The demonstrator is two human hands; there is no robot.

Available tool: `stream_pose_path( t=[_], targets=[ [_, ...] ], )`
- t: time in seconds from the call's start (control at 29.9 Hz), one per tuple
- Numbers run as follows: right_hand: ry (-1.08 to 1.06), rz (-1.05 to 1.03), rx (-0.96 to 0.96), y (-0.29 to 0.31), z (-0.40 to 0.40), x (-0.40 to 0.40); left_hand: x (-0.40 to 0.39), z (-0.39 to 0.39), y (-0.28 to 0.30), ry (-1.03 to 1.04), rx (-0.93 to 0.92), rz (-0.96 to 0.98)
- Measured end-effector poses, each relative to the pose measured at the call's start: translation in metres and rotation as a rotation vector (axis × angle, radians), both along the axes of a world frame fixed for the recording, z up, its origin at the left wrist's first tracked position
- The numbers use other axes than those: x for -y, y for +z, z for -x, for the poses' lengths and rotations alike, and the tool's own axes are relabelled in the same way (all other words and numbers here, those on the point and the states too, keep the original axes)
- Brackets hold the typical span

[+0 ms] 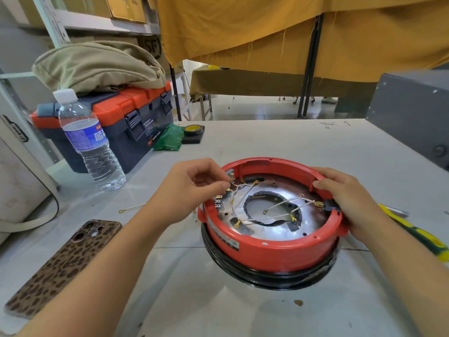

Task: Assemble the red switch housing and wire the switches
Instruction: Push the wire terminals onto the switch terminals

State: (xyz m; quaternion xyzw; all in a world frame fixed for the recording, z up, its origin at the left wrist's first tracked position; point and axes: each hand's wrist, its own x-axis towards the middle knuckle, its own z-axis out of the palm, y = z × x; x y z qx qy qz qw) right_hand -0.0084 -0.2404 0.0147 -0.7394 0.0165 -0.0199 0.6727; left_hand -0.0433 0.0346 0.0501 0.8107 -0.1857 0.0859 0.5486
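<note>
The pale grey tabletop point(279, 147) carries everything, and near its middle, directly in front of the person, sits the round red plastic switch housing point(272, 249), open side up on a black ring base point(267, 278), with a shiny metal plate point(274, 229) inside it. Off to the left stand a dark blue and orange plastic toolbox point(126, 122) with a khaki cloth bag point(97, 66) on top, a clear plastic water bottle point(92, 144), and closer in a phone in a leopard-print case point(65, 266); a yellow-and-green handled tool point(418, 233) lies just right of the housing. The right hand point(345, 198) grips the housing's right rim, fingers curled over the edge, steadying it. The left hand point(187, 190) reaches over the left rim and pinches a small brass terminal point(229, 184) on one of the thin white wires point(279, 205) near the switch contacts. The housing looks rigid and fairly light, so it would likely slide or tip without the rim hold; the thick rim seems the safe place to take it. The wires appear limp and springy, and the terminals small and easily bent, so they are probably best held by the metal lug, not pulled by the wire.
</note>
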Motion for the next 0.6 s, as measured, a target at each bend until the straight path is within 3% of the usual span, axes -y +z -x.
stream_pose_path(
  t=[0.4, 0.6],
  targets=[
    [-0.004, 0.01, 0.037, 0.002, 0.0, -0.001, 0.063, -0.007, 0.015, -0.066, 0.085, -0.282],
    [0.005, 0.043, 0.051, 0.003, 0.0, -0.002, 0.088, -0.014, 0.017, -0.112, 0.225, -0.515]
  ],
)
